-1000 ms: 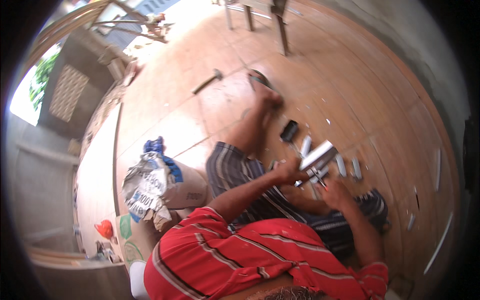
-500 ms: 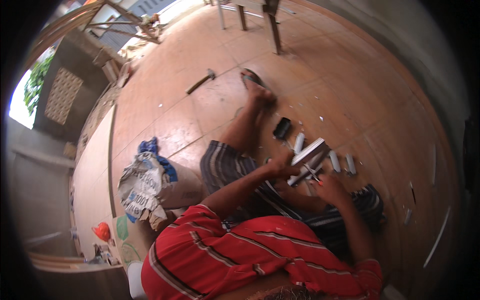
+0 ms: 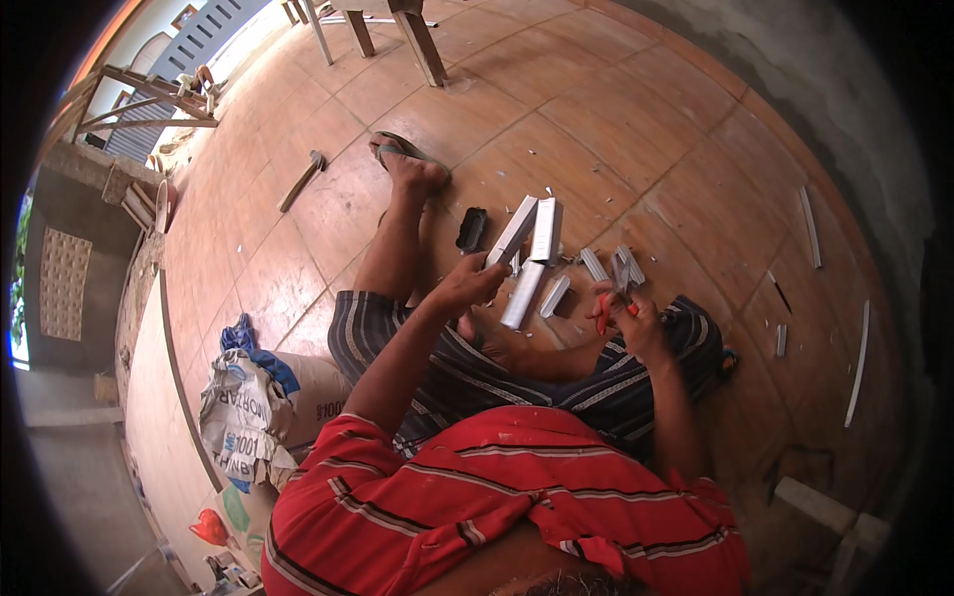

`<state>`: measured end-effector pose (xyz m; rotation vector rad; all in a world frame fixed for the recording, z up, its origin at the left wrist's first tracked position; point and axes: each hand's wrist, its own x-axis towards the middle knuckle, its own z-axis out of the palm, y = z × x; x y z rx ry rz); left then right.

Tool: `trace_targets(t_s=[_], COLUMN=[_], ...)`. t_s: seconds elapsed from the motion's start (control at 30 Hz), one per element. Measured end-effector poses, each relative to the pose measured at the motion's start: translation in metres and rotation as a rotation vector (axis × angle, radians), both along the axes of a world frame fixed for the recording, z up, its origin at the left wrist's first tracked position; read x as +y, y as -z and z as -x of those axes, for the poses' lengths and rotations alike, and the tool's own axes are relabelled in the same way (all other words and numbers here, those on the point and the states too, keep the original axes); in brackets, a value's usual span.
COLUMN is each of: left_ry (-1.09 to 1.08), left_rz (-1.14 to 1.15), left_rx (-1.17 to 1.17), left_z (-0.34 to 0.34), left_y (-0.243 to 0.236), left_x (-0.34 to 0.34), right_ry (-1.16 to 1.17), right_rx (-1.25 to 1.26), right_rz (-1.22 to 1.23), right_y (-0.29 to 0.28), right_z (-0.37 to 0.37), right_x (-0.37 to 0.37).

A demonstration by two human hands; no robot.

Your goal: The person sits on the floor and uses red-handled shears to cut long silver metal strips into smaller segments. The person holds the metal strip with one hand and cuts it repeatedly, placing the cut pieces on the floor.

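My left hand (image 3: pixel 467 278) is closed round a pale metal channel (image 3: pixel 512 230), angled up over my legs. Two more channel sections, one upper (image 3: pixel 546 226) and one lower (image 3: pixel 524 296), touch or overlap near its far end; whether they are joined I cannot tell. My right hand (image 3: pixel 636 318) grips red-handled snips (image 3: pixel 604 312) above my right thigh, blades upward, apart from the held channel. Short offcuts (image 3: pixel 556 296) and a black open case (image 3: pixel 471 230) lie on the floor beyond my hands.
A hammer (image 3: pixel 300 184) lies on the tiles by my outstretched left foot. A wooden stand (image 3: pixel 422 50) is at the top. At left are torn bags (image 3: pixel 238 417), a long board (image 3: pixel 159 358) and an orange object (image 3: pixel 209 526). Thin strips (image 3: pixel 857 363) lie at right.
The snips were at the channel and have moved away from it to the right. The channel sections now spread apart beyond my left hand, which is raised slightly. The whole view has shifted.
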<state>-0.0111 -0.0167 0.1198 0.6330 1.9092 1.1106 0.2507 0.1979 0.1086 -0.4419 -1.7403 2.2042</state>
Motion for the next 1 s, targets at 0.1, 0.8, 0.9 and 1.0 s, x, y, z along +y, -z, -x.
trace_targets(t_s=[0.1,0.8,0.9,1.0], left_ry=[-0.021,-0.068,-0.093,-0.043], left_rz=[-0.113,-0.068,-0.151,-0.145], left_rx=[-0.16,-0.405,-0.588,-0.596], left_z=[0.008,-0.034,-0.036,-0.037], left_y=[0.034,0.055,0.071,0.076], left_x=[-0.013,-0.021,-0.025,-0.024], right_ry=[0.052,-0.507,-0.573,-0.613], right_rx=[-0.574,-0.653,-0.734,-0.779], right_rz=[-0.049,-0.982,-1.006,-1.005], right_y=[0.004,-0.029,-0.039,-0.053], right_z=[0.015,0.069,0.077,0.083], right_x=[0.011,-0.035,-0.039,-0.044])
